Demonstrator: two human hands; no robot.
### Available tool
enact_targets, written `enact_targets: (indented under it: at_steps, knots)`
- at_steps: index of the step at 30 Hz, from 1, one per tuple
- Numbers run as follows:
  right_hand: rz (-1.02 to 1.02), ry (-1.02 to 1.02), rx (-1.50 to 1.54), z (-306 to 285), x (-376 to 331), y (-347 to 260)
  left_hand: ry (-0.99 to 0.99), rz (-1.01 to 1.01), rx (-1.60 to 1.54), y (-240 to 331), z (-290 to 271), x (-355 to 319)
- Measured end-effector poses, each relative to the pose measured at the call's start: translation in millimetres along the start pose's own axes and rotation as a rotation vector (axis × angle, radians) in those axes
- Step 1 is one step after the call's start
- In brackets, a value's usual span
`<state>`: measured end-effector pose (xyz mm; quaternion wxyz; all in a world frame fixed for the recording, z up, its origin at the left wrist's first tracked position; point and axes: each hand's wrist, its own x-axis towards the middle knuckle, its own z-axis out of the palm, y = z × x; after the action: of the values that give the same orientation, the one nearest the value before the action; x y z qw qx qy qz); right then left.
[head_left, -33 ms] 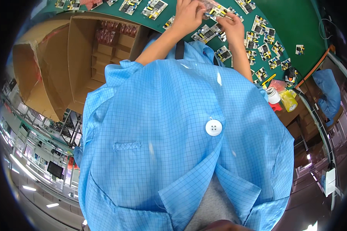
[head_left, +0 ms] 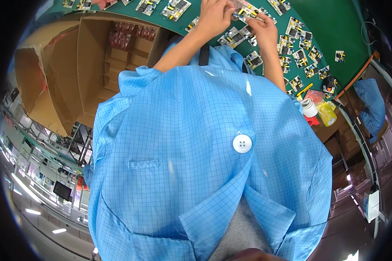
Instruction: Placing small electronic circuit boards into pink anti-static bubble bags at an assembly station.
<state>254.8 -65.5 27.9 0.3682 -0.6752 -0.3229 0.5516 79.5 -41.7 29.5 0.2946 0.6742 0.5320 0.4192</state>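
Note:
My left hand (head_left: 215, 18) is at the top of the view, fingers pinched at a pink see-through bubble bag (head_left: 238, 4). A circuit board (head_left: 247, 13) with yellow and dark parts lies at the bag's mouth, between my hands. The thumb and fingers of my right hand (head_left: 265, 31) close on the board's near right edge. How far the board sits in the bag cannot be made out. Just below my hands, more circuit boards (head_left: 231, 38) lie on the green table mat (head_left: 331, 26).
Several boards (head_left: 299, 57) are spread to the right, with a yellow pen (head_left: 304, 89), a white tape roll (head_left: 309, 107) and a yellow roll (head_left: 327, 114) near the edge. At left stands an open carton (head_left: 89, 65) with dividers and pink-wrapped packs (head_left: 122, 39).

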Motion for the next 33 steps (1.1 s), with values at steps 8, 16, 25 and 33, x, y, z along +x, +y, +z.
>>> enact_targets:
  at_steps: [8, 16, 25, 33]
  knots:
    - [0.049, -0.056, 0.039, 20, -17, -9, 0.002, -0.018, 0.079, -6, -20, -8]
    - [0.023, -0.077, -0.029, 34, -11, 10, 0.026, -0.029, 0.034, -13, -36, -15]
    - [0.106, -0.129, 0.128, 37, -14, 1, 0.05, 0.007, 0.065, 0, -38, -11]
    - [0.014, -0.142, 0.104, 25, -21, 9, -0.086, 0.016, 0.093, 12, -20, -6]
